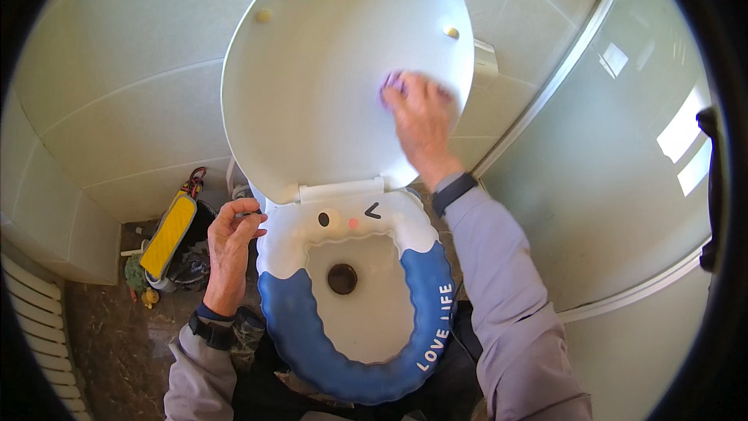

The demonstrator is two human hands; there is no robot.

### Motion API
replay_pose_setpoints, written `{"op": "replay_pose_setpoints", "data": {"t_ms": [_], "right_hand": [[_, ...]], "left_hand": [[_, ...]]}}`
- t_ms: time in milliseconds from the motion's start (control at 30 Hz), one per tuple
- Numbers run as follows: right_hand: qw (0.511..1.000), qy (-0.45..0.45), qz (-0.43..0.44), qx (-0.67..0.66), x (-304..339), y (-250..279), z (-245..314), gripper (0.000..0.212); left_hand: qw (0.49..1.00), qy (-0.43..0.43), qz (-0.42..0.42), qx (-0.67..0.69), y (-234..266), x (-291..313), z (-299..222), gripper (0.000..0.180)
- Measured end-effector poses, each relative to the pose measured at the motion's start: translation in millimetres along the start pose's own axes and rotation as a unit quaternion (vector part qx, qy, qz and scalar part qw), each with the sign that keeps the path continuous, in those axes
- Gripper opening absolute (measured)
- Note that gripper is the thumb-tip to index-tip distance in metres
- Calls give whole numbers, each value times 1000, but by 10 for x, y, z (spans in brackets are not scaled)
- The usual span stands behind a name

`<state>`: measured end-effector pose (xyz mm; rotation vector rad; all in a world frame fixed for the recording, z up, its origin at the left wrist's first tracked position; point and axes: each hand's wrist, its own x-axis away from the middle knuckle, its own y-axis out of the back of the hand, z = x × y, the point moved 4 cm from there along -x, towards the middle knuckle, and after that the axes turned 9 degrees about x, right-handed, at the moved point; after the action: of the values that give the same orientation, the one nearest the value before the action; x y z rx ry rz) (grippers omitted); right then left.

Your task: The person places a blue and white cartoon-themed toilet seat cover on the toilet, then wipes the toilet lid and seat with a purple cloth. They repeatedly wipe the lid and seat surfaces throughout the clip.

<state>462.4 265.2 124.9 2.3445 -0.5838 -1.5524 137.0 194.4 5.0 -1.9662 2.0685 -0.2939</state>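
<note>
My right hand (423,121) presses a small purple cloth (392,90) against the inner face of the raised white toilet lid (335,54). The hand is slightly blurred, and its fingers are closed over the cloth. Below the lid lies a padded blue and white seat cover (292,308) with a winking cartoon face. My left hand (231,245) hovers beside the cover's upper left edge, its fingers loosely bent and a little apart; no held thing shows in it. Through the seat's opening the toilet bowl (366,316) and its dark drain hole show.
A yellow flat pad (170,235) leans on a black-lined bin (201,243) at the left. A frosted shower screen (600,187) curves along the right. White radiator bars (35,320) stand at the lower left, above a brown floor (125,351).
</note>
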Motion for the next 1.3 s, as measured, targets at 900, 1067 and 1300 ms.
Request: {"op": "replay_pose_setpoints", "data": {"t_ms": [900,1067,1300], "right_hand": [[983,96,84,-131,39,55,630,16],[979,-48,53,-189,-497,243,207,22],[961,-81,-146,-221,-1454,196,582,17]], "left_hand": [[1000,11,13,-9,57,-13,40,26],[1000,-5,3,6,70,-6,24,25],[1000,-4,1,17,-2,-8,-2,24]]}}
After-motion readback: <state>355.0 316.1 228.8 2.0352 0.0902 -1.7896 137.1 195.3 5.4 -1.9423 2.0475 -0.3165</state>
